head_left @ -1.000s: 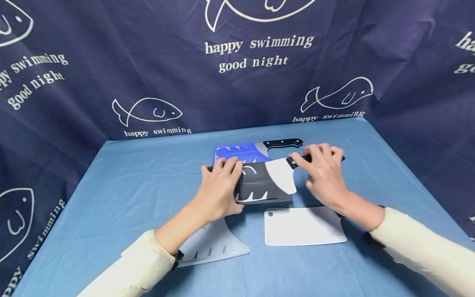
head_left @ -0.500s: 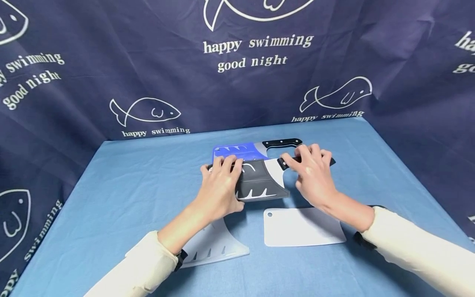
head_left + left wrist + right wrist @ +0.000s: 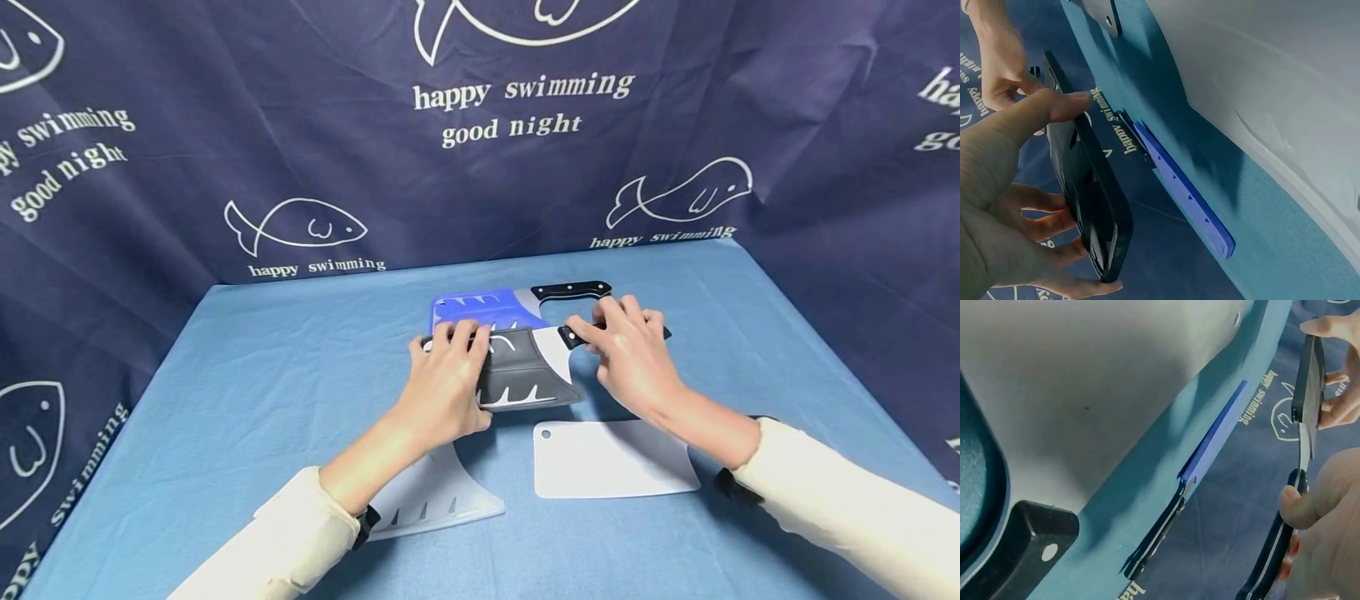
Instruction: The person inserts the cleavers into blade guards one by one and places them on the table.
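Observation:
Above the table in the head view, my left hand (image 3: 446,387) holds a black blade sheath (image 3: 517,371) with white tooth markings, thumb below and fingers over the top. A cleaver's blade (image 3: 553,352) sits mostly inside it, leaving only a bright strip near the handle. My right hand (image 3: 636,358) grips that cleaver's black handle (image 3: 1272,550), thumb along one side. In the left wrist view the sheath (image 3: 1107,187) is seen edge-on between thumb and fingers. Behind them lies another cleaver in a blue sheath (image 3: 480,308), its riveted black handle (image 3: 572,289) pointing right.
A bare cleaver (image 3: 611,462) lies flat under my right forearm, its black handle (image 3: 1041,544) close in the right wrist view. A whitish translucent sheath (image 3: 442,496) lies partly under my left forearm. Blue cloth (image 3: 285,375) covers the table; a dark fish-print curtain (image 3: 480,192) stands behind.
My right hand has moved left with the cleaver, and less of the blade shows outside the black sheath. My left hand has stayed nearly in place. The last half second shows little movement.

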A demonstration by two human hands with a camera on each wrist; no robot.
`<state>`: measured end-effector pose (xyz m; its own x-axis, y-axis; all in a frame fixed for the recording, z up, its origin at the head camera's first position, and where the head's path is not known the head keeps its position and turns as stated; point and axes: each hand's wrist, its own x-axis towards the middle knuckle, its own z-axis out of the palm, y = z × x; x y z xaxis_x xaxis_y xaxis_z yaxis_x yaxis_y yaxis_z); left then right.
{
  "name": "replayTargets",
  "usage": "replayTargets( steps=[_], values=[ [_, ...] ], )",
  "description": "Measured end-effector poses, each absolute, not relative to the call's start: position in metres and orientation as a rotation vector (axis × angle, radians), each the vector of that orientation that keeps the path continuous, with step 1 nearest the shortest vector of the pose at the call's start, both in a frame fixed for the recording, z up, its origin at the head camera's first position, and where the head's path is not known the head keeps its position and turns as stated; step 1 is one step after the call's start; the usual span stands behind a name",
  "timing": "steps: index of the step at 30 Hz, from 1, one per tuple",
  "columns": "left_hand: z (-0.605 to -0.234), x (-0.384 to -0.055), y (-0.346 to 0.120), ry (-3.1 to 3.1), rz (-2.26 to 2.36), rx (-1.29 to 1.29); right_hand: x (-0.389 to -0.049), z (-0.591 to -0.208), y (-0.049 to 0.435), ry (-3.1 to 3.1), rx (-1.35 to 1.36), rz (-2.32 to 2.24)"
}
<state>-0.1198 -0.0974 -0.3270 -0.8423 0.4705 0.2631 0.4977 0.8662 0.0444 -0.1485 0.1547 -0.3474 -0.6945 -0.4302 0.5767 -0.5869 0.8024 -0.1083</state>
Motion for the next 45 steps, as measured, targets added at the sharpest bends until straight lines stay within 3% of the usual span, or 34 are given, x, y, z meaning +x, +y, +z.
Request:
replayTargets(
  steps=[45],
  values=[
    [-0.352,-0.152,-0.100,-3.225,-0.371,-0.747,-0.177,-0.352,0.151,-3.032,0.682,0.488]
  ],
)
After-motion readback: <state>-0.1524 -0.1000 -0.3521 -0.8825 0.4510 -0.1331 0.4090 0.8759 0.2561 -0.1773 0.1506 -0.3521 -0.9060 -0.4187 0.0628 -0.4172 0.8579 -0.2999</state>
